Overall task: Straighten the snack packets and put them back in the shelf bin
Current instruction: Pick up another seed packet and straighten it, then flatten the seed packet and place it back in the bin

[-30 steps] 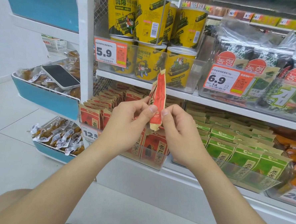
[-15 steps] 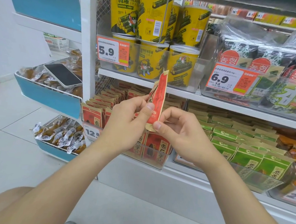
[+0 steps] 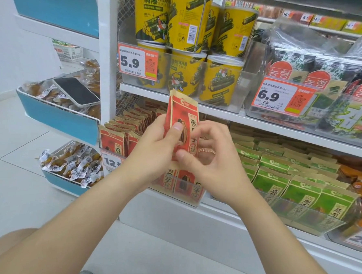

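Free gap above shelf bin (image 3: 195, 201), under upper shelf (image 3: 261, 125); red packets (image 3: 112, 140) fill bin's left and rear; green packets (image 3: 266, 182) right of bin; held packet (image 3: 184, 109) before bin

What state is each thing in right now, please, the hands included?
red packet, held upright, printed face toward the camera
left hand, grips the red packet, thumb on its face
right hand, pinches the red packet low down
shelf bin, holds red packets standing in rows
phone, lying flat, screen dark

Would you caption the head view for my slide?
Left hand and right hand hold a red snack packet before the shelf bin.
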